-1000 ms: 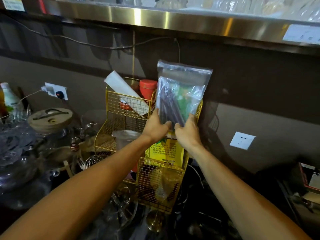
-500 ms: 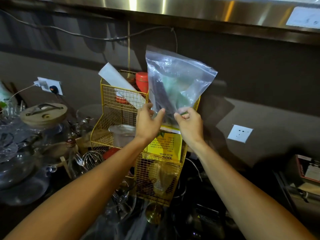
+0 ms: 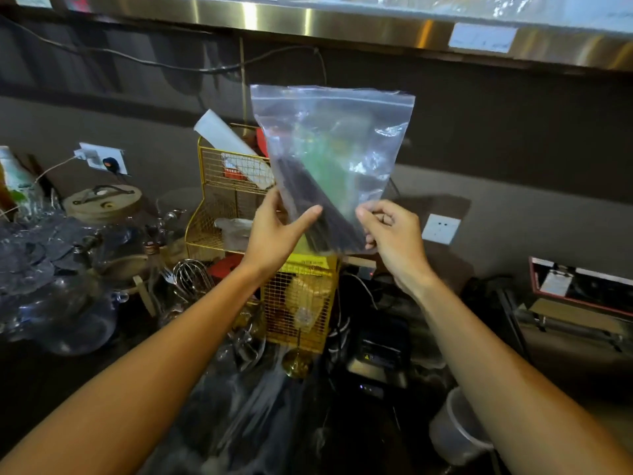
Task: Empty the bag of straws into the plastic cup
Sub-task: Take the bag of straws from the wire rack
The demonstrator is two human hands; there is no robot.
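A clear zip bag hangs upright in the air, its zip edge at the top. Dark straws and green ones lie slanted in its lower half. My left hand pinches the bag's lower left corner, thumb across the front. My right hand pinches the lower right corner with curled fingers. A translucent plastic cup sits low at the right, partly hidden behind my right forearm.
A yellow wire rack with boxes and a white roll stands just behind the bag. Glassware and a whisk crowd the left counter. A dark device with cables sits below the rack. A steel shelf runs overhead.
Both hands have lifted the bag off the rack and drawn it toward me. The bag has spread flat, and my hands now sit farther apart at its bottom corners.
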